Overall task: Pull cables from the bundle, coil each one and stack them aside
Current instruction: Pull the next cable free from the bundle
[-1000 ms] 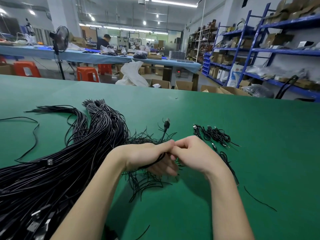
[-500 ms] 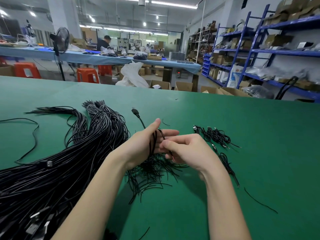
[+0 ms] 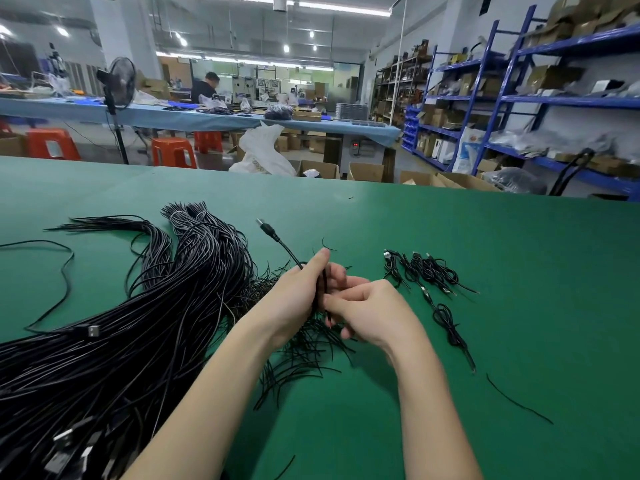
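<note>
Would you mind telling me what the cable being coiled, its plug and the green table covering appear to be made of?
Cable: a thin black jacket, probably soft plastic or rubber, since it bends freely and shows a faint sheen.
Plug: a black moulded body, likely plastic, with a small silvery tip that looks metallic.
Table covering: a smooth matte green sheet, perhaps rubber or vinyl; the picture leaves that open.

A thick black cable bundle [image 3: 114,323] sprawls left on the table; small coiled cables [image 3: 427,270] lie grouped right.
</note>
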